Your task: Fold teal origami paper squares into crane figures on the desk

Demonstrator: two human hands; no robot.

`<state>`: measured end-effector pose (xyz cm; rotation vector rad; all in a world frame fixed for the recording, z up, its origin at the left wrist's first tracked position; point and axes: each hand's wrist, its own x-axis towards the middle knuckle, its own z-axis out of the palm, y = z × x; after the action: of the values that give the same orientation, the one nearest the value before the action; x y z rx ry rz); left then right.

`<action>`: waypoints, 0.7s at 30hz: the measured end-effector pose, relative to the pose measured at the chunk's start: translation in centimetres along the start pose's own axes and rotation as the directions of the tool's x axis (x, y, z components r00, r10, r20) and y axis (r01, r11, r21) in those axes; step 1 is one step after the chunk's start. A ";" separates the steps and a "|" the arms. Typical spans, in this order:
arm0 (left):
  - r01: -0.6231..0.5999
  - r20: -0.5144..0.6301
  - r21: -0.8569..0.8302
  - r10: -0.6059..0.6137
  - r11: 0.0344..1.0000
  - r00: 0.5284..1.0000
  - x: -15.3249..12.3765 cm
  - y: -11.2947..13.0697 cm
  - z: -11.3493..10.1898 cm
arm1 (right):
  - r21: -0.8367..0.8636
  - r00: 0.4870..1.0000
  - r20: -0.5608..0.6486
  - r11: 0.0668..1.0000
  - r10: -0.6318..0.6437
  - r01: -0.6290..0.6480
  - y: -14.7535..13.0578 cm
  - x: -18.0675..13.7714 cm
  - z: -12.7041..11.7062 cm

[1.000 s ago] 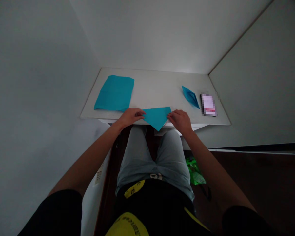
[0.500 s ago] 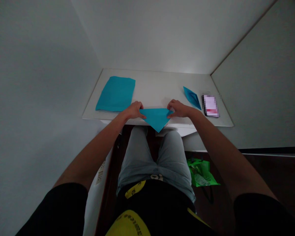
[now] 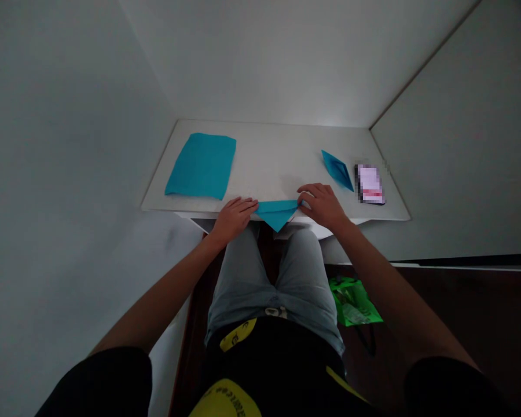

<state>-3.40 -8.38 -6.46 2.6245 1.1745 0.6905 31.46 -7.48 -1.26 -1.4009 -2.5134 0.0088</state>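
Note:
A sheet of blue paper [image 3: 276,215] lies at the front edge of the white table, its point hanging past the edge towards me. Its far side is folded over in a narrow strip. My left hand [image 3: 235,219] presses its closed, fairly straight fingers on the left end of the fold; its thumb is hidden. At the right end my right hand [image 3: 322,204] grips the paper between thumb and bent fingers. Beyond my right hand is a folded blue paper piece [image 3: 337,171], shaped like a small boat.
A flat stack or sheet of blue paper [image 3: 203,166] lies on the left of the white table [image 3: 271,156]. A phone [image 3: 370,183] with its screen lit lies at the right. Walls close in the table. A green bag [image 3: 355,302] is on the floor by my right leg.
The far side of the blue paper is now folded over towards me, leaving a smaller shape. My left hand has turned from pinching the corner to lying over the fold's end.

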 end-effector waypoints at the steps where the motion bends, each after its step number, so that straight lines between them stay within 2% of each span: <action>1: 0.006 -0.012 0.012 -0.006 1.000 1.000 -0.4 0.4 0.3 | -0.009 1.000 -0.003 1.000 0.019 -0.019 -0.4 -0.5 0.0; 6: 0.037 -0.068 0.018 -0.035 0.999 0.997 -1.1 1.2 1.0 | 0.055 0.988 -0.065 0.989 0.143 -0.139 -4.7 -1.6 0.7; 10: 0.050 -0.079 -0.009 -0.051 0.999 0.996 -0.7 0.7 1.2 | 0.165 0.998 -0.035 0.985 0.048 -0.042 -9.5 -0.6 3.2; 12: 0.044 -0.096 -0.018 -0.045 0.999 0.994 -0.6 0.4 1.3 | 0.196 1.000 -0.011 0.980 0.021 -0.019 -10.6 -0.3 4.6; 14: 0.041 -0.118 -0.022 -0.044 0.999 0.992 -0.6 0.2 1.4 | 0.206 1.000 -0.012 0.978 0.024 -0.021 -10.2 -0.5 5.6; 16: 0.040 -0.137 -0.024 -0.043 0.999 0.990 -0.7 0.2 1.6 | 0.198 0.999 -0.036 0.980 0.039 -0.031 -8.7 -1.4 6.2; 21: 0.065 -0.154 -0.055 -0.073 0.996 0.985 -0.8 0.4 2.0 | 0.149 0.992 -0.094 0.986 0.084 -0.070 -4.2 -4.5 6.0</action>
<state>-2.66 -9.22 -8.38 2.5141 1.2659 0.9127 28.81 -12.73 -7.49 -1.4028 -2.3263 0.1310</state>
